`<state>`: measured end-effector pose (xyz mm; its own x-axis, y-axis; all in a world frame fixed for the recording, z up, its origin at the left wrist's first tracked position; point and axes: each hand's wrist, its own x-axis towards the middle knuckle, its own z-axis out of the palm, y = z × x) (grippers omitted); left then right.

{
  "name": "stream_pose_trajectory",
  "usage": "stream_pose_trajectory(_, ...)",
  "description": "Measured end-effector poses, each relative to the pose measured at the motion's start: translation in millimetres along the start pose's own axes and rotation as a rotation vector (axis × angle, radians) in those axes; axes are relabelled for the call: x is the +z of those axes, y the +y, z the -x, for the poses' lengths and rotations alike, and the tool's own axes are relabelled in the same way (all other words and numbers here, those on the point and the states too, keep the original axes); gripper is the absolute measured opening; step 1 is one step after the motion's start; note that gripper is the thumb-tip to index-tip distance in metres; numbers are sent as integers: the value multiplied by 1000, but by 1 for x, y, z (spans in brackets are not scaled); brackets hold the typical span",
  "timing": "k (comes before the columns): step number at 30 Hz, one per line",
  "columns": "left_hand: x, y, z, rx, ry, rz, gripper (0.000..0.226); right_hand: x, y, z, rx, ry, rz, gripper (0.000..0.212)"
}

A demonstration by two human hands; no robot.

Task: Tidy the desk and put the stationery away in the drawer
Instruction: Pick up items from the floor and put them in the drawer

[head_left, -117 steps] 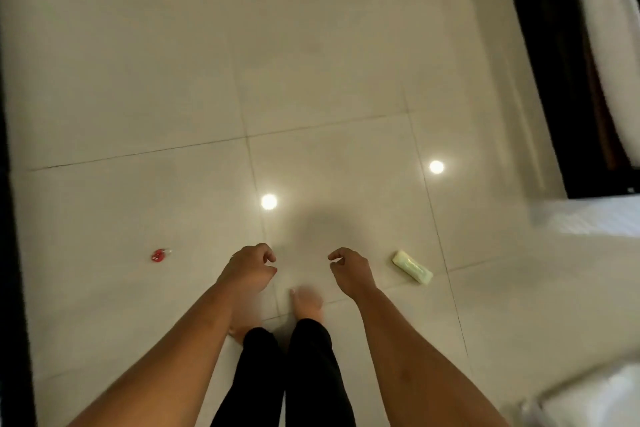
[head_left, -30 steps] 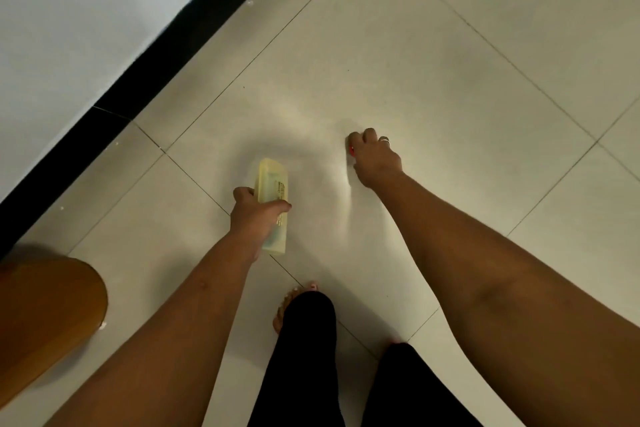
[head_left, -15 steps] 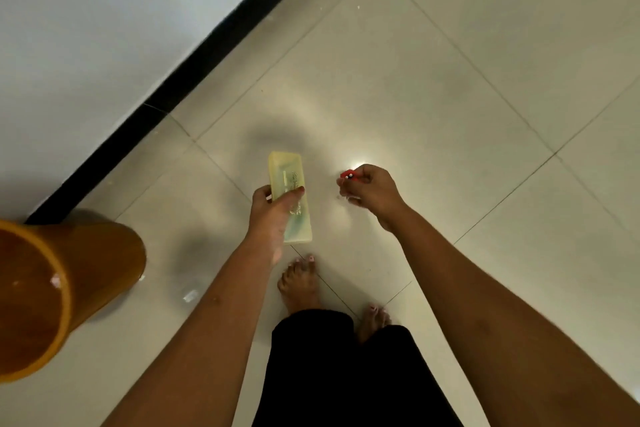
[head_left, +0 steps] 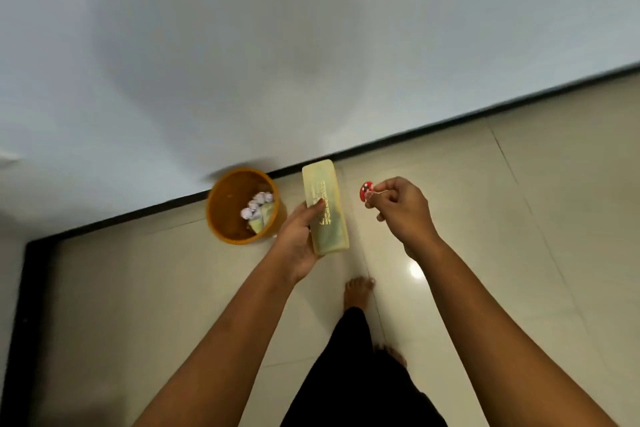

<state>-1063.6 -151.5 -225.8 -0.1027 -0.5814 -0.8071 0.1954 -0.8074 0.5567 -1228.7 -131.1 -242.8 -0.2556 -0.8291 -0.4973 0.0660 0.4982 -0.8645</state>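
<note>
Currently the left hand [head_left: 298, 239] grips a pale yellow see-through pencil box [head_left: 325, 191] by its lower half. The thumb lies across the printed lid, and the box is held above the floor [head_left: 519, 218] with its far end toward the wall [head_left: 242, 45]. Just right of it, not touching it, the right hand [head_left: 403, 211] pinches a small red piece with white dots [head_left: 365, 191] between thumb and fingers, the rest curled in. Left of the box an orange bin [head_left: 225, 204] stands on the floor by the black skirting [head_left: 450, 123], with crumpled paper [head_left: 256, 206] inside. A bare foot [head_left: 358, 293] shows below.
</note>
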Motion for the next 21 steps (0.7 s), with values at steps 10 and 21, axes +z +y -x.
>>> stream_pose_trajectory(10, -198, 32, 229, 355, 286, 313, 33, 182, -132, 168, -155, -556, 140, 8)
stream_pose_trajectory(21, -418, -53, 433, 564, 725, 572, 32, 440, -126, 375, -379, -1126, 450, 15)
